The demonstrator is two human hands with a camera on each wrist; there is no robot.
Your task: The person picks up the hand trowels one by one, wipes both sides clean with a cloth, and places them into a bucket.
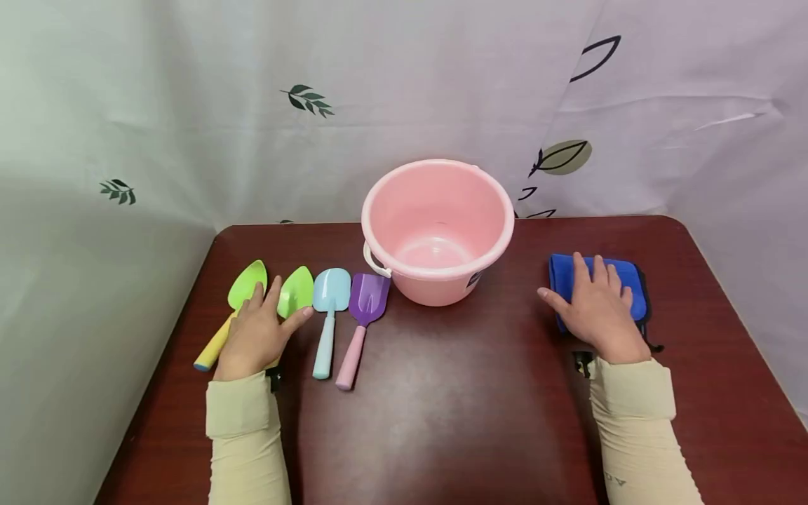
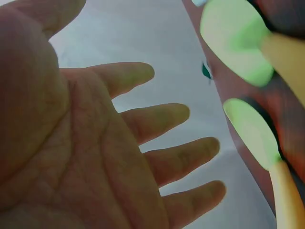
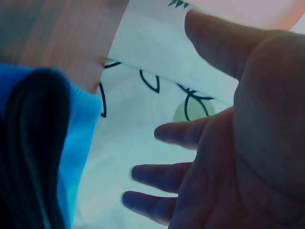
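My left hand (image 1: 255,337) hovers with spread fingers over two green-bladed, yellow-handled toy shovels. One green shovel (image 1: 247,284) lies to its left; the other green shovel (image 1: 297,291) has its handle mostly hidden by the hand. In the left wrist view the palm (image 2: 86,152) is bare and apart from both. To their right lie a light blue shovel (image 1: 331,291) and a purple shovel (image 1: 369,298) with a pink handle. My right hand (image 1: 600,312) is held, fingers spread, above a folded blue cloth item (image 1: 634,287) with black edging. The right wrist view shows a gap between them.
A pink bucket (image 1: 435,277) with a white handle (image 1: 376,261) stands upright at the back middle of the dark red table (image 1: 442,407). Inside it only its bare floor shows. A pale curtain (image 1: 404,84) with leaf prints hangs behind the table and along both sides.
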